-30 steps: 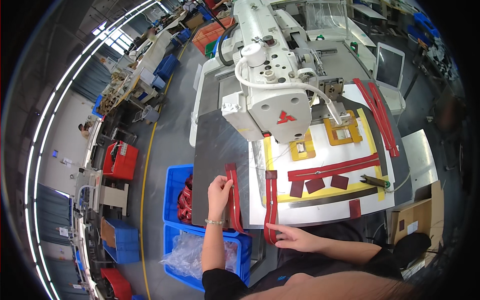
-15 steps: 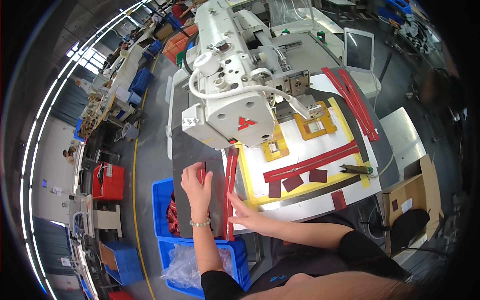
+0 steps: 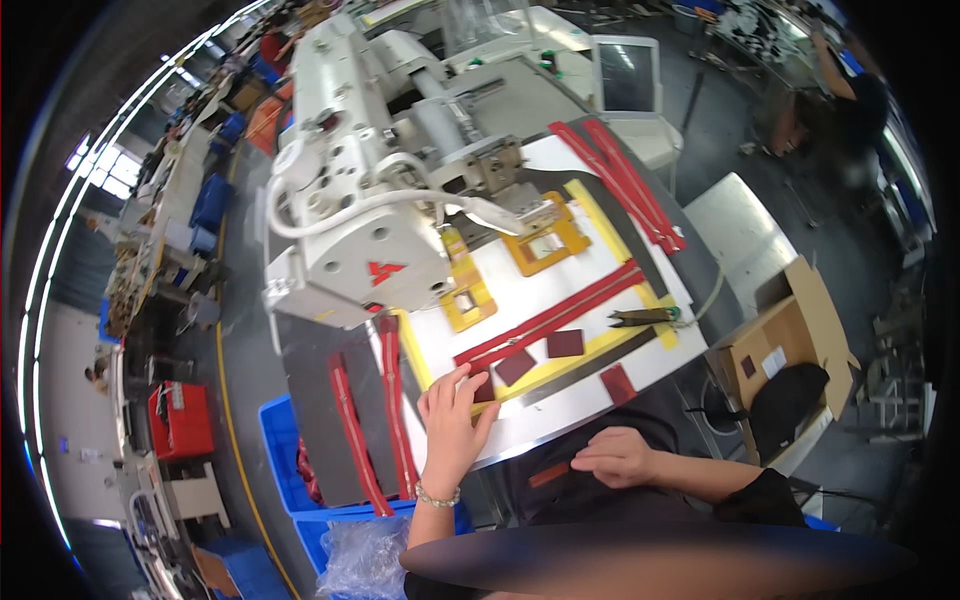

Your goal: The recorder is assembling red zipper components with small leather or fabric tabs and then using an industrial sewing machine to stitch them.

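My left hand (image 3: pixel 453 420) is over the near edge of the white work plate (image 3: pixel 545 415), fingers spread and bent. Its fingertips reach a dark red patch (image 3: pixel 484 389), partly covered, beside the near end of a red zipper (image 3: pixel 545 318). Two similar patches lie along this zipper, a rectangular patch (image 3: pixel 515 367) and another patch (image 3: pixel 565 343). My right hand (image 3: pixel 617 458) hovers above my lap, its fingers pressed together. Just off its fingertips is a small reddish-brown strip (image 3: pixel 548 474); whether they hold it I cannot tell.
A white sewing machine head (image 3: pixel 365 255) and yellow clamp frames (image 3: pixel 540 248) stand over the plate. Left lie a long red zipper (image 3: pixel 355 430) and another zipper (image 3: pixel 396 410); thread snips (image 3: pixel 643 316) lie right. A blue bin (image 3: pixel 278 440) and a cardboard box (image 3: pixel 775 340) flank the table.
My left hand has moved right from the zippers on the left to the patches. The right hand has drawn back to my lap. The whole view has shifted.
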Demonstrator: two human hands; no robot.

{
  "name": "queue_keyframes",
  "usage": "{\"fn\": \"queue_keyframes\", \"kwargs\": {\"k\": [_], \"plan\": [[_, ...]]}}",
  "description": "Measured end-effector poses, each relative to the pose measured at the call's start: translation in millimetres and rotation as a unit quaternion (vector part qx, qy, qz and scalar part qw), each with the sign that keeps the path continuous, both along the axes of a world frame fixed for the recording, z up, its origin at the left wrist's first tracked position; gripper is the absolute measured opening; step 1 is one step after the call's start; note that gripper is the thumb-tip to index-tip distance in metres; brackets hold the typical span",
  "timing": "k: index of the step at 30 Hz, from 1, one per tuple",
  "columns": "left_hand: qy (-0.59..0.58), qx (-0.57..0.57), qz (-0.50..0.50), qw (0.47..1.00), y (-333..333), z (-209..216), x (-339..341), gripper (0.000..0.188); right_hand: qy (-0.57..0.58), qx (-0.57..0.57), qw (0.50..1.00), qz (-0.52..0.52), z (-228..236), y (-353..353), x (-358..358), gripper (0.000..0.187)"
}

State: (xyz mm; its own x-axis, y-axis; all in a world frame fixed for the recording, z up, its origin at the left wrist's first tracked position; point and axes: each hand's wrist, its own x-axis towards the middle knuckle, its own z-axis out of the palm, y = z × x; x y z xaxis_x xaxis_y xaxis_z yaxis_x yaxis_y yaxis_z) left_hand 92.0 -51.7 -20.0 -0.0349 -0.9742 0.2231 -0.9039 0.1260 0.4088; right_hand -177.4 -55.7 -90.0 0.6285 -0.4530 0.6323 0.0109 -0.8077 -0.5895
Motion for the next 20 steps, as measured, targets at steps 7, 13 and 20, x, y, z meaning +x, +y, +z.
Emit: {"fn": "queue_keyframes", "kwargs": {"k": [7,13,20], "plan": [[0.055,-0.045,-0.024,0.997,-6,3,-27,0.038,0.115,0.024,0.978,-0.175,-33,2,-84,0.031],[0.101,-0.016,-0.029,0.994,-3,8,-42,0.036,0.207,0.031,0.940,-0.268,-58,12,-130,0.024],[0.109,0.014,-0.088,0.990,-7,1,-64,0.035,0.274,0.099,0.899,-0.326,-86,27,-154,0.021]]}}
